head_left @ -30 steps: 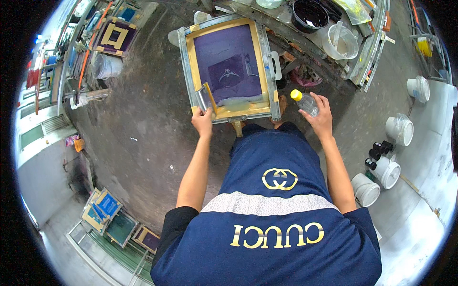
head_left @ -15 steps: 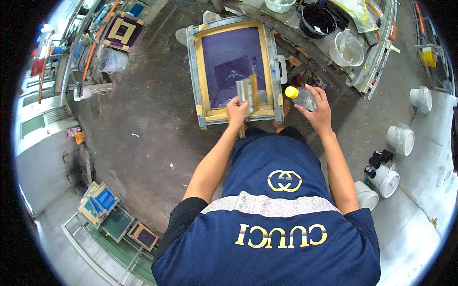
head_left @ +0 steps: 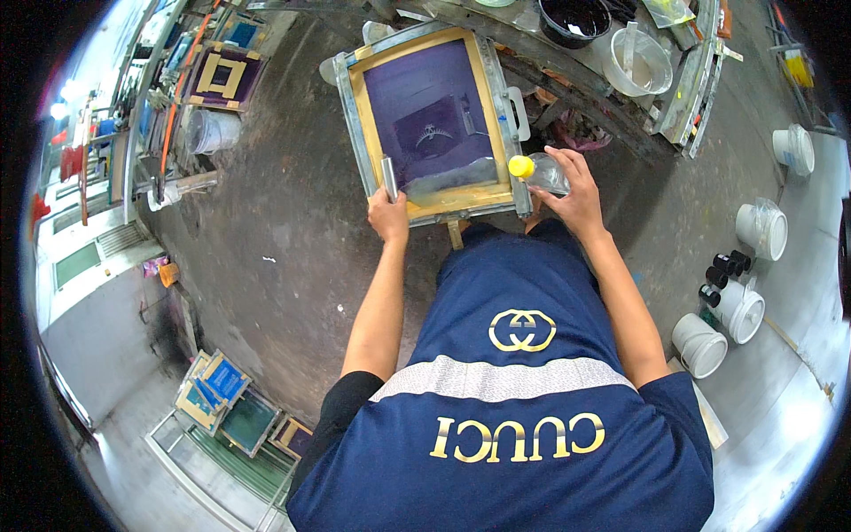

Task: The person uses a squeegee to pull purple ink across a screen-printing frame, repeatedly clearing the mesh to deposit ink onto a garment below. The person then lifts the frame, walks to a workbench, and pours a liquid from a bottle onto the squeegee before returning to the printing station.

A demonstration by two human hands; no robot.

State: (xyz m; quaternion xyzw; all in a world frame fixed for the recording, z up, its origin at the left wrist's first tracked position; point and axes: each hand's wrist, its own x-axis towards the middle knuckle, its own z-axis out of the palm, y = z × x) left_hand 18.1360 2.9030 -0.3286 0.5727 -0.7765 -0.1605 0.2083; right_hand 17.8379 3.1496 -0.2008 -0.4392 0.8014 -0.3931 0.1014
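Note:
A screen-printing frame (head_left: 350, 133) with metal edges and yellowish tape borders lies in front of me. Its dark purple mesh (head_left: 417, 89) bears a pale arc-shaped design, and a greyish wet-looking band crosses the near end. At the frame's near left corner, my left hand (head_left: 388, 217) is closed around a narrow silver squeegee (head_left: 389, 177), seen nearly edge-on. Beside the near right corner, my right hand (head_left: 578, 199) grips a clear plastic bottle (head_left: 551, 177). The bottle lies tilted sideways, its yellow cap (head_left: 521, 167) pointing left over the frame's edge.
At the upper right, a bench carries a black tub (head_left: 574, 19) and a translucent tub (head_left: 636, 64). Lidded white buckets (head_left: 740, 312) line the right wall. Framed screens lean at the upper left (head_left: 224, 75) and stand on a rack (head_left: 250, 421) at the lower left.
My left hand has carried the squeegee leftward from the middle of the near edge to the left corner, turning it edge-on. The bottle has come slightly left and nearer the frame.

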